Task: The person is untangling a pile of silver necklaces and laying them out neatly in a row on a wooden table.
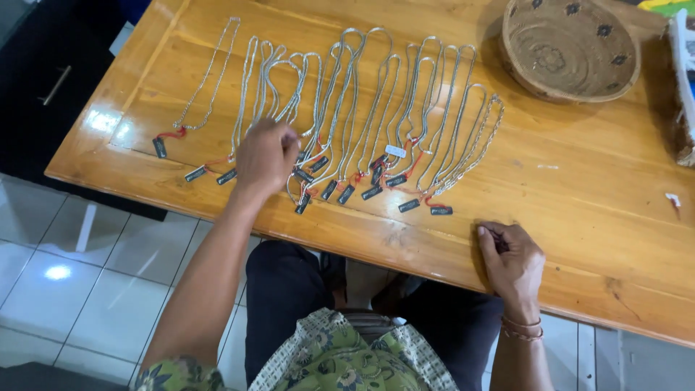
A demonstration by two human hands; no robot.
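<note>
A row of silver chains [376, 116] lies flat on the wooden worktop [579, 188], side by side, each looped long and thin; small black tags [371, 192] on red strings sit at the ends nearest the person. The left hand [266, 156] rests on top of the chains, near the left part of the row; its fingers are bent and pinch at one chain, though the hand hides just which one. The right hand [512, 262] lies on the worktop's near edge, well to the right of the chains and touching none of them; its fingers are curled in, and I cannot tell if it holds anything. A round woven basket [570, 47] leans far past the chains, to their right.
</note>
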